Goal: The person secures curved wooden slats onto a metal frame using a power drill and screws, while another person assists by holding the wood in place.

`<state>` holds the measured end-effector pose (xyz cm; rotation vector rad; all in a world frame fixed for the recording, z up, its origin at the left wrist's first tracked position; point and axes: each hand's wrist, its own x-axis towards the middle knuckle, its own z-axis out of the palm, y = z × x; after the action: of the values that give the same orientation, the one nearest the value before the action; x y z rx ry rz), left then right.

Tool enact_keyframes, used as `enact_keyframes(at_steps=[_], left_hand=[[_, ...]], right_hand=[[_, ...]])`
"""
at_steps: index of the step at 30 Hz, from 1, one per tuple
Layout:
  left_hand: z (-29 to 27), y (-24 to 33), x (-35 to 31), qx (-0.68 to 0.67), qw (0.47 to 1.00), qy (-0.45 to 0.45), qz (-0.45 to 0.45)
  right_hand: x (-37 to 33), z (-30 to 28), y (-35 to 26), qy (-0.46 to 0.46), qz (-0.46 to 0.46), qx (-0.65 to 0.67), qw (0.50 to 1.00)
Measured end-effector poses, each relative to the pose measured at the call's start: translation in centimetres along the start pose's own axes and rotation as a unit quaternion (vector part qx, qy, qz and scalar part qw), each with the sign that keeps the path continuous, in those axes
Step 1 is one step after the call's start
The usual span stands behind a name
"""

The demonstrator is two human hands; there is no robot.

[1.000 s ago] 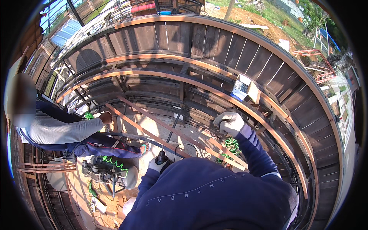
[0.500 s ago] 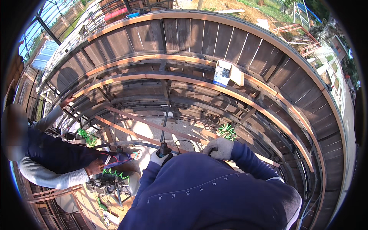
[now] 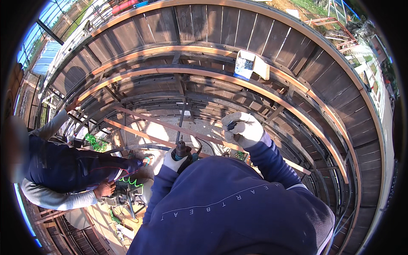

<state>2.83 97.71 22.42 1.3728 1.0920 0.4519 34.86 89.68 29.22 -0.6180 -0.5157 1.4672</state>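
Observation:
My left hand (image 3: 171, 161), in a pale glove with a dark palm, is closed around a power drill (image 3: 181, 149). The drill's chuck points away from me, toward a slim dark bar (image 3: 181, 123); I cannot tell whether the two touch. My right hand (image 3: 244, 128), in a light work glove, is raised over the gap in front of my chest. Its fingers are curled together around a small dark thing (image 3: 231, 126), too small to name. Past that hand, an open white-and-blue cardboard box (image 3: 244, 66) of small metal pieces rests on the curved frame.
Curved wooden strips (image 3: 191, 71) on dark metal frames sweep around me, with dark boards (image 3: 238, 27) beyond. To my left stands a co-worker (image 3: 76, 163), one hand (image 3: 73, 104) at the frame. A green coiled hose (image 3: 97, 143) and a machine (image 3: 121, 196) are near them.
My right hand has lifted and turned, its curled fingers now showing a small dark thing. My left hand still holds the drill. The whole view has shifted slightly, and the co-worker's lower hand has moved a little.

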Motion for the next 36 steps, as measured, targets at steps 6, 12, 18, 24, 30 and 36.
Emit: enact_keyframes(at_steps=[6,12,18,24,30,36], left_hand=[[1.5,0.3,-0.2,0.059,0.996,-0.019,0.061],[4.7,3.9,0.3,0.162,0.977,-0.069,0.121],[6.5,5.6,1.1,0.216,0.962,-0.1,0.136],[7.5,5.6,1.7,0.219,0.955,-0.11,0.165],[7.7,5.8,2.2,0.221,0.952,-0.137,0.162],[7.1,7.2,5.5,0.083,0.968,-0.183,0.148]], right_hand=[[-0.5,0.9,-0.9,0.031,0.043,-0.014,0.998],[0.7,1.5,-0.4,-0.07,-0.093,-0.296,0.948],[-0.5,2.3,1.6,-0.044,-0.002,-0.106,0.993],[-1.8,0.1,1.6,-0.062,0.0,-0.053,0.997],[-2.3,0.6,0.3,-0.035,-0.002,-0.191,0.981],[-0.8,-0.2,0.4,-0.007,-0.109,-0.276,0.955]])
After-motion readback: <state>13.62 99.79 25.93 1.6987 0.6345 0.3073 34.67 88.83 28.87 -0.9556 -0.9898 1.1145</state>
